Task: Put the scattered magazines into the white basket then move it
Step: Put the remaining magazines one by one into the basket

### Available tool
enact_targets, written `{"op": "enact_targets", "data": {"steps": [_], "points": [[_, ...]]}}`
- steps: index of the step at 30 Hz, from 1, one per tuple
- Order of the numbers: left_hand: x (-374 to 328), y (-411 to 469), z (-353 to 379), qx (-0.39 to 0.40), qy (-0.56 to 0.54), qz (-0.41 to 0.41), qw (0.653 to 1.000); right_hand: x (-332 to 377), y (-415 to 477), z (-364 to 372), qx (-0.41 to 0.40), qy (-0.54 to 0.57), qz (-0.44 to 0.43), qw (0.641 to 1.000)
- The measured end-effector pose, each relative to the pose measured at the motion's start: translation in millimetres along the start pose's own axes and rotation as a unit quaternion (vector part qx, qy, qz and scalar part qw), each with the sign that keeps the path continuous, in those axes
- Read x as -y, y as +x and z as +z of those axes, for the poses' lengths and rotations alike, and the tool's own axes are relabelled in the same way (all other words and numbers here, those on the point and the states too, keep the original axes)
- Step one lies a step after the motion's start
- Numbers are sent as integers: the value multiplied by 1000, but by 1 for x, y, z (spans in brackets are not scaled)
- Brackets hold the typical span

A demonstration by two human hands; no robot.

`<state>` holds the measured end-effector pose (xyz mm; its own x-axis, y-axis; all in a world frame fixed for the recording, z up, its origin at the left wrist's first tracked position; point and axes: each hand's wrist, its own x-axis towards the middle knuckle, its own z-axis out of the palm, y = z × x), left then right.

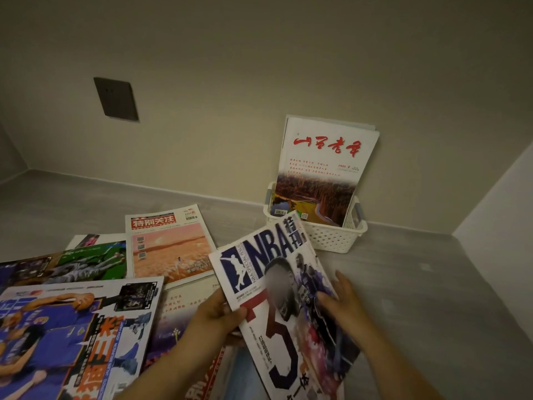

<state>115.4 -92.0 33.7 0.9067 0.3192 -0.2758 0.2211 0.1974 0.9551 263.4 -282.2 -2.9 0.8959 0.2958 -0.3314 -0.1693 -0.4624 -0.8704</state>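
Note:
An NBA magazine point(277, 284) with a white and dark cover is lifted off the floor, tilted toward the white basket point(326, 236). My left hand point(216, 313) grips its left edge with the thumb on the cover. My right hand point(343, 301) holds its right edge. The perforated basket stands against the wall and holds an upright magazine point(323, 166) with red title script. Several magazines lie scattered on the floor at left: a pink-cover one point(170, 246), a green-cover one point(89, 261) and a large blue basketball one point(72, 342).
A dark wall socket point(115, 98) sits on the beige wall at left. The grey floor point(418, 284) stretches to the right of the basket toward a white wall corner point(499, 212). More magazines lie under my forearms near the bottom edge.

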Motion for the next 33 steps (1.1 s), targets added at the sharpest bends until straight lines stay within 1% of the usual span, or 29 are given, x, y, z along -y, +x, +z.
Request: {"op": "enact_targets", "data": {"steps": [3,5,7,11,13,17,20,23,25,31,33], "points": [[-24,5,0,75,57,60,994,17,3,-20,55,54,-20,997],[-43,9,-2,106,82,89,987,27,2,-35,63,68,-33,995],[-64,16,-5,120,107,120,980,37,0,-51,51,56,-45,996],[-109,44,-4,109,157,179,965,70,0,-75,-7,2,-83,997],[-132,62,1,85,154,214,961,92,2,-84,-47,6,-114,992],[-172,95,17,36,121,296,947,132,15,-103,-153,43,-211,964],[-189,121,32,7,78,337,938,150,35,-115,-214,50,-256,941],[-195,148,49,-15,59,341,938,156,57,-122,-263,35,-275,924],[-195,166,57,-29,48,328,943,156,70,-122,-278,30,-266,922],[-180,211,64,-40,47,286,956,140,108,-116,-278,27,-218,935],[-173,222,62,-54,50,273,959,137,120,-114,-277,32,-215,936]]}}
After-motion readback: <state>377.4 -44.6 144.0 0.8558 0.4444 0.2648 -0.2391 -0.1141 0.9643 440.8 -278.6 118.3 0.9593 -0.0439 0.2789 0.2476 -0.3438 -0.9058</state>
